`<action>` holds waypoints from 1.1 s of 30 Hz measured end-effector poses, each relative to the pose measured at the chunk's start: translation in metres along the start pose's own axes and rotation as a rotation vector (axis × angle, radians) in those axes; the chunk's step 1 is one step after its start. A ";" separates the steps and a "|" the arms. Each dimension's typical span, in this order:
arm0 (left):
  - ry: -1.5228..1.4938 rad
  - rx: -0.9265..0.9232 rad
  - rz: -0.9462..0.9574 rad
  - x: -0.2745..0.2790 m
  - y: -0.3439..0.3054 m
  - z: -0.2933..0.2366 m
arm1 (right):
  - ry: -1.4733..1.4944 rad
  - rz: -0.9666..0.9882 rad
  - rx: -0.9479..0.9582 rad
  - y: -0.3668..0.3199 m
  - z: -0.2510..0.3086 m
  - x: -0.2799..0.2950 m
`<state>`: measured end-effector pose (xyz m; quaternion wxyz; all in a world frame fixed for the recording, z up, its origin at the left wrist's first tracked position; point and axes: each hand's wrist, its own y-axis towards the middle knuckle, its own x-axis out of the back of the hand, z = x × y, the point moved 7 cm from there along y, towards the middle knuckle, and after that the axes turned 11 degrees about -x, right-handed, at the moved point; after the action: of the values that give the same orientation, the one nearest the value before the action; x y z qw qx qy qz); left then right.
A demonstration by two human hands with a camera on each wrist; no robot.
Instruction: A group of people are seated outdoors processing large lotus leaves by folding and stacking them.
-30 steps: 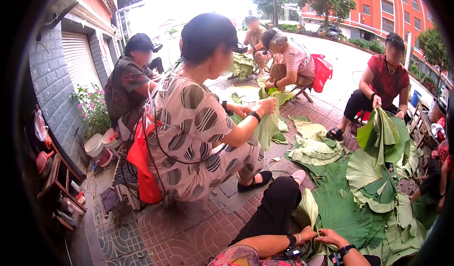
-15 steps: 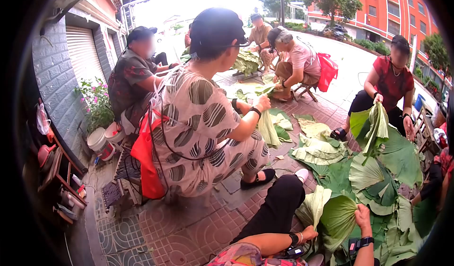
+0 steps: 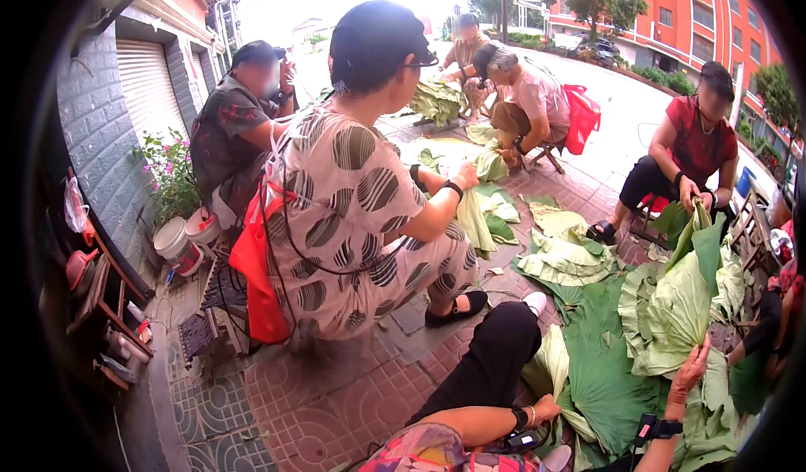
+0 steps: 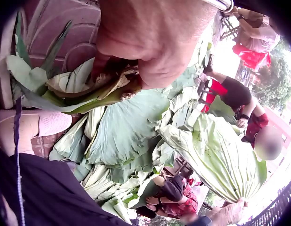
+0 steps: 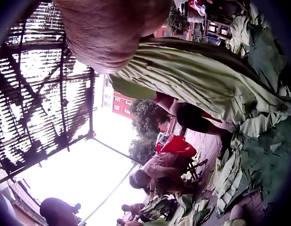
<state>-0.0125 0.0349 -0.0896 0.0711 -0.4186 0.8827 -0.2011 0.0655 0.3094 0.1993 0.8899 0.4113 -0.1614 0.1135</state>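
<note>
In the head view my left hand (image 3: 546, 409) grips the gathered end of a folded bunch of lotus leaves (image 3: 551, 363) by my knee. Its browned, torn edges (image 4: 122, 87) show under the fingers in the left wrist view. My right hand (image 3: 692, 369) pinches a large pale lotus leaf (image 3: 680, 306) by its gathered end, raised out to the right. In the right wrist view this leaf (image 5: 192, 75) spreads away from the right hand (image 5: 112, 33) in long pleats. Broad green leaves (image 3: 609, 359) lie flat between my hands.
A person in a spotted shirt (image 3: 361, 195) sits close at my left. Across the leaves, a person in red (image 3: 701, 140) handles leaves. A person in pink (image 3: 529, 102) works farther back. More leaves (image 3: 567, 254) cover the paving. White buckets (image 3: 178, 247) stand by the wall.
My hands were together at the leaves; the right hand lifted a lotus leaf and swung it out to the right. My left hand stayed near my knee, holding the bunch.
</note>
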 end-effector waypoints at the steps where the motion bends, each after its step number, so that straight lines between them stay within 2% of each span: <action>1: 0.024 -0.015 -0.022 0.001 0.001 0.001 | -0.072 0.067 0.026 -0.006 0.014 -0.006; 4: 0.028 -0.052 -0.036 0.001 0.003 0.003 | -0.182 0.155 0.071 -0.026 0.022 -0.029; 6: 0.010 -0.076 -0.028 0.001 0.003 0.001 | -0.231 0.470 0.057 -0.054 0.004 -0.064; 8: -0.012 0.005 -0.002 0.001 0.000 0.002 | -0.184 0.809 -0.043 -0.091 -0.002 -0.088; 10: -0.024 -0.022 -0.002 0.002 0.002 0.003 | -0.362 1.078 -0.137 -0.139 -0.037 -0.112; 12: -0.038 -0.047 -0.006 0.000 0.008 0.011 | -0.307 1.287 -0.041 -0.184 -0.034 -0.126; 15: -0.038 -0.083 -0.014 -0.003 0.019 0.021 | -0.063 1.559 -0.153 -0.229 -0.004 -0.134; 17: -0.023 -0.009 -0.001 -0.003 0.013 0.018 | 0.038 1.679 -0.241 -0.242 0.035 -0.127; 20: 0.065 -0.019 -0.027 0.005 0.002 0.004 | 0.072 1.673 -0.264 -0.252 0.043 -0.125; 24: 0.056 0.004 -0.009 0.009 -0.008 -0.011 | -0.055 1.642 -0.162 -0.247 0.042 -0.124; 26: -0.028 0.083 0.069 0.003 -0.010 -0.005 | -0.062 1.660 -0.122 -0.258 0.025 -0.130; 28: -0.261 0.030 0.113 -0.009 0.009 0.024 | 0.009 1.704 -0.091 -0.256 0.037 -0.126; 29: -0.310 0.052 0.105 -0.006 0.001 0.015 | 0.034 1.692 -0.067 -0.254 0.041 -0.125; 30: -0.216 -0.032 0.091 0.001 -0.007 -0.003 | 0.051 1.681 -0.049 -0.260 0.030 -0.131; 31: -0.276 0.027 0.130 -0.003 0.002 0.015 | 0.076 1.728 -0.075 -0.264 0.025 -0.134; 32: -0.311 0.067 0.104 0.001 -0.022 -0.019 | 0.064 1.723 -0.107 -0.267 0.020 -0.137; 33: -0.333 0.141 0.150 0.000 0.003 0.020 | 0.080 1.680 -0.100 -0.267 0.018 -0.139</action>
<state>-0.0092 0.0304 -0.1087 0.2599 -0.3732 0.8712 -0.1847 0.0229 0.1162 -0.0289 0.5319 0.1101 -0.3870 0.7451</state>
